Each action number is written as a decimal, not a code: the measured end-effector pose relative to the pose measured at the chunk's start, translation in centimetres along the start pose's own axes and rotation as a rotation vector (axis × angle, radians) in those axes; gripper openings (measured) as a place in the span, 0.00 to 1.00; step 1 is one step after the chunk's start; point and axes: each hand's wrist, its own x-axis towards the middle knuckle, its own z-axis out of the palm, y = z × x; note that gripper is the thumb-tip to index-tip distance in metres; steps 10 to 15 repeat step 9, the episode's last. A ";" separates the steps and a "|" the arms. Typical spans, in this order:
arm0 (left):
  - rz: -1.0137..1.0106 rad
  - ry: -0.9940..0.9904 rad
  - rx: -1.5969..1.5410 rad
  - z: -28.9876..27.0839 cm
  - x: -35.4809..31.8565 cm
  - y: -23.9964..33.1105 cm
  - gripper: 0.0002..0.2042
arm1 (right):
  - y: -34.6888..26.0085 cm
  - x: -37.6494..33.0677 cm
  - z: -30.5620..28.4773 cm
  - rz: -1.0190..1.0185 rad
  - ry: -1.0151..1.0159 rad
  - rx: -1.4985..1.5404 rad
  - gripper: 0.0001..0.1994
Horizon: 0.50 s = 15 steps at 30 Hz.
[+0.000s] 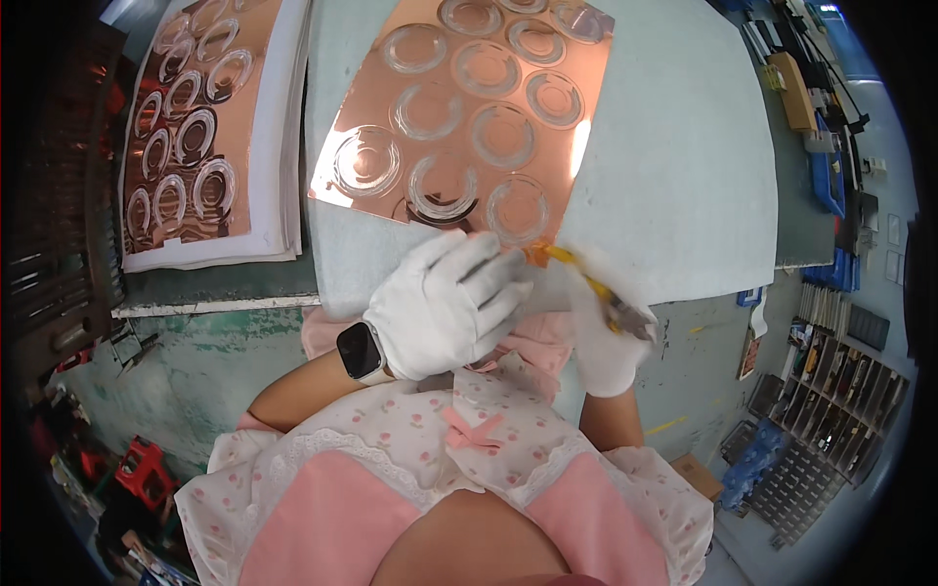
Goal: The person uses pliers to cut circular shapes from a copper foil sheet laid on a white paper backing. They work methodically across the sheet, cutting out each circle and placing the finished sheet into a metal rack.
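A shiny copper-coloured sheet [469,127] with rows of ring shapes lies on a pale covered worktable [684,176], its nearest corner close to both hands. My left hand [449,303], in a white glove, is palm down at the sheet's near edge with its fingers stretched out. I cannot see anything held in it. To its right, my gloved right hand [606,342] is closed around a slim yellow tool [576,266]. The tool's tip points left to the sheet's near right corner. Motion blurs this hand, so the exact kind of tool is unclear.
On the left, a similar copper sheet [200,127] rests on a stack of white sheets [278,166]. A small cardboard box [791,93] and blue bins [827,181] line the right side. A slotted rack [845,405] stands lower right, a red stool [145,474] lower left.
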 end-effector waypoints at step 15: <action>0.046 0.052 -0.015 0.5 -0.4 0.2 0.15 | -0.7 0.6 0.9 0.095 -0.240 -0.073 0.11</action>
